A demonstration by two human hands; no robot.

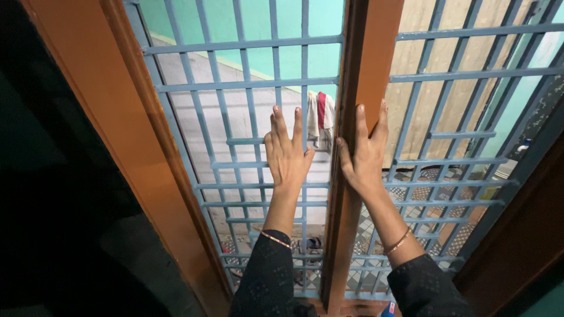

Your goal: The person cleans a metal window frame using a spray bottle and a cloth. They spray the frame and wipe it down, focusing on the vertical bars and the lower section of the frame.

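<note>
Palms flat: left hand (286, 154) open against the blue grille (235, 85), right hand (365, 154) open on the orange wooden frame (370, 64); teal wall (252, 23) and patterned floor tiles (411, 191) beyond.

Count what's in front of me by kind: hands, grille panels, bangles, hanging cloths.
Hands: 2, left hand and right hand, flat against the grille
Blue grille panels: 2
Bangles: 2
Hanging cloths: 1
Total: 7

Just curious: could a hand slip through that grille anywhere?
Hardly. The blue bars leave only narrow slots. The slots above the left hand look widest. The right hand covers the orange post; lower down, crossbars crowd closer.
</note>
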